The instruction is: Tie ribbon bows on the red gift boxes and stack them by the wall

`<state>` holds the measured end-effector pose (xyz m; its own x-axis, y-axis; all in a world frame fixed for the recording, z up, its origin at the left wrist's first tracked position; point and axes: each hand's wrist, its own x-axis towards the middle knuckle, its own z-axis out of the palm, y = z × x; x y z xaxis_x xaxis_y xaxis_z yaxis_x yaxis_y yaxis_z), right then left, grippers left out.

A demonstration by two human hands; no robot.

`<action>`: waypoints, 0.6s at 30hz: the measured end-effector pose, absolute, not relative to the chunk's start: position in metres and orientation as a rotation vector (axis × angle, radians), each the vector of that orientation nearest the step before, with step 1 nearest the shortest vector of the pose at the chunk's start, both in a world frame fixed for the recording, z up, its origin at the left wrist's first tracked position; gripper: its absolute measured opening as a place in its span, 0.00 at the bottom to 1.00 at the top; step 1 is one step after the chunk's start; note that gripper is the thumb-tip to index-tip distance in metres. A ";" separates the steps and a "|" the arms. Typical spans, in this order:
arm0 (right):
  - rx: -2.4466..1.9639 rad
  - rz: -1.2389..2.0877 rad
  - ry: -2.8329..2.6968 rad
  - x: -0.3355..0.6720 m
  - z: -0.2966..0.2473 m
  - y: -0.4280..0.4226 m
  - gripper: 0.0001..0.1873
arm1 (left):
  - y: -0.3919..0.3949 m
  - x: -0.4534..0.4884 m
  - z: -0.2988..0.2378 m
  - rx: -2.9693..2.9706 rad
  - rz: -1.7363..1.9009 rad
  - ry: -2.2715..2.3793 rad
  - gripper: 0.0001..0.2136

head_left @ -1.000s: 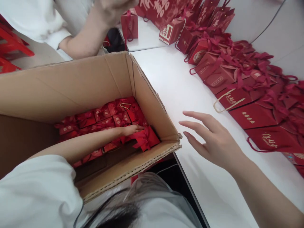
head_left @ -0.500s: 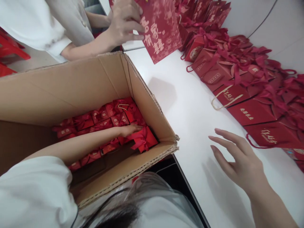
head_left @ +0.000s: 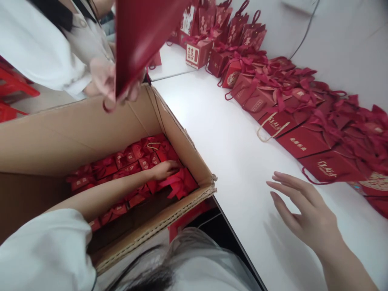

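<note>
Remotely, I'm resting the left hand (head_left: pixel 165 169) by a ribboned gift box (head_left: pixel 178 184), grip unclear, hovering the right hand (head_left: pixel 312 214), spread, over the desk (head_left: pixel 233 149)

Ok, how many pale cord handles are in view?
2 visible: one handle in the cardboard carton, near its far right corner, and another handle on the row of red boxes on the white table. Others may be hidden.

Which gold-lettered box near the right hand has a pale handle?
The third box from the right hand: its cord is pale; the nearest box has red, the middle box shows none.
</note>
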<state>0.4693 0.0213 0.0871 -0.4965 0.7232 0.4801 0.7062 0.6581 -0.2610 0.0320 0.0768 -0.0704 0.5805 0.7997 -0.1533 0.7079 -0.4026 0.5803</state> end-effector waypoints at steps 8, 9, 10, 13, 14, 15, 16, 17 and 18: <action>-1.122 -0.024 -2.313 0.489 0.097 0.014 0.17 | 0.051 0.052 0.035 2.424 -0.031 0.932 0.33; -1.106 -0.044 -2.322 0.490 0.101 0.014 0.17 | 0.046 0.056 0.038 2.499 -0.088 0.879 0.38; -1.085 -0.071 -2.330 0.490 0.105 0.015 0.17 | 0.042 0.059 0.038 2.570 -0.132 0.854 0.39; -1.009 -0.172 -2.325 0.489 0.121 0.015 0.17 | 0.039 0.070 0.026 2.725 -0.206 0.851 0.29; -0.982 -0.206 -2.312 0.489 0.127 0.014 0.17 | 0.041 0.074 0.022 2.755 -0.230 0.860 0.25; -0.957 -0.235 -2.296 0.491 0.133 0.013 0.18 | 0.042 0.077 0.020 2.772 -0.257 0.882 0.21; -0.935 -0.261 -2.280 0.492 0.138 0.011 0.18 | 0.044 0.079 0.021 2.774 -0.291 0.913 0.17; -0.916 -0.282 -2.263 0.495 0.143 0.008 0.19 | 0.045 0.080 0.026 2.763 -0.328 0.952 0.14; -0.904 -0.300 -2.243 0.499 0.147 0.004 0.20 | 0.045 0.079 0.034 2.740 -0.360 0.996 0.13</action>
<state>0.4992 0.0043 0.1470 -0.5190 0.5219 0.6770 0.6813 0.7309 -0.0411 0.0794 0.0454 0.0337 0.7428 0.6010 -0.2952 0.6508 -0.7517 0.1071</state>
